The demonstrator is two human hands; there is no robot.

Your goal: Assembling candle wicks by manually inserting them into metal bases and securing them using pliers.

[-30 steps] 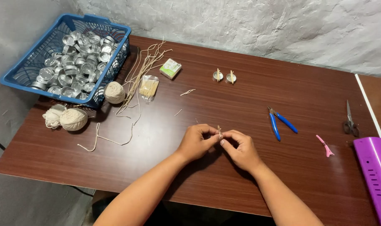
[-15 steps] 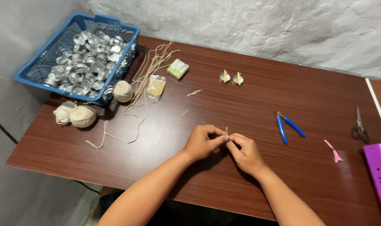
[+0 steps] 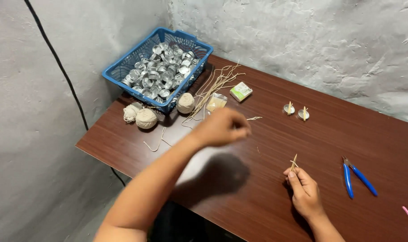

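Your right hand (image 3: 306, 193), low and right of centre in the frame, pinches a short waxed wick (image 3: 294, 162) between thumb and forefinger, fingers closed tight on its lower end so the pale stick points up and slightly right above the table (image 3: 266, 188). Your left hand (image 3: 221, 126) is raised in mid-frame, blurred, fingers loosely curled; you cannot tell from here whether it holds anything, and it sits over the loose wick strands (image 3: 215, 85) that fan out toward the upper centre.

Beyond them, the blue basket (image 3: 123, 71) of metal tealight cups (image 3: 161, 67) fills the upper left, with string balls (image 3: 146, 118) just in front of it. Two finished cups with wicks (image 3: 296, 110) stand right of centre, and blue-handled cutters (image 3: 357, 175) lie at the right.

The likely trouble: your grip is only on the wick's base, so a sideways nudge could bend or snap it. Your left forearm passes low over the table's near edge, and a careless sweep could drag strands or the small clear bag (image 3: 216, 103) off position.
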